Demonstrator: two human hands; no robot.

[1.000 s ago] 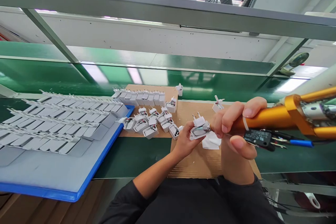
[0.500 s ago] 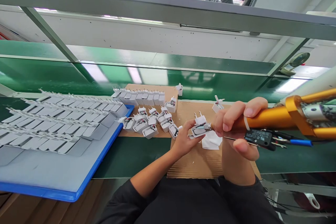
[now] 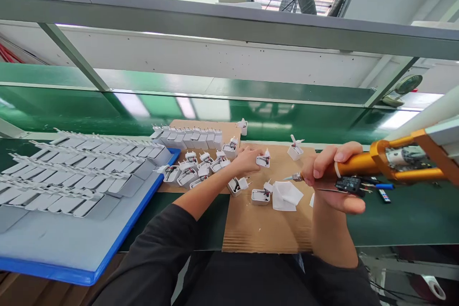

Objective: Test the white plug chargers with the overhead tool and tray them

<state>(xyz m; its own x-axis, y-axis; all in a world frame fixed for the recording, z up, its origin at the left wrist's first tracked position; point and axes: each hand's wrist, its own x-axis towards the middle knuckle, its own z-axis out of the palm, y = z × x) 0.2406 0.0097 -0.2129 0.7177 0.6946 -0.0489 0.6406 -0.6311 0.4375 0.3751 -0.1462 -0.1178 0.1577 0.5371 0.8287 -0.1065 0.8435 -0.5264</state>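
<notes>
White housing near frame centre is pinched by the left hand; the right hand grips an orange tool.

The black top had plain black sleeves ending on the forearms; left hand and right hand were bare.

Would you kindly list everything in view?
workbench: one, green, running across
cardboard sheets: two, brown, on workbench
tray: one, blue-rimmed white, left
closed plug adapters: many, white, on tray
adapter row: one, white, far cardboard
open adapters: about twelve, white, mostly centre
paper-like pieces: two, white, front cardboard
dispensing tool: one, orange, right
microswitch: one, black, on tool
remote-like device: one, dark, right
fans: two, grey and greenish, background
frame: one, grey, above workbench
sleeves: two, black, foreground
left grip: one, bare, at an open adapter
right grip: one, bare, around tool
</notes>
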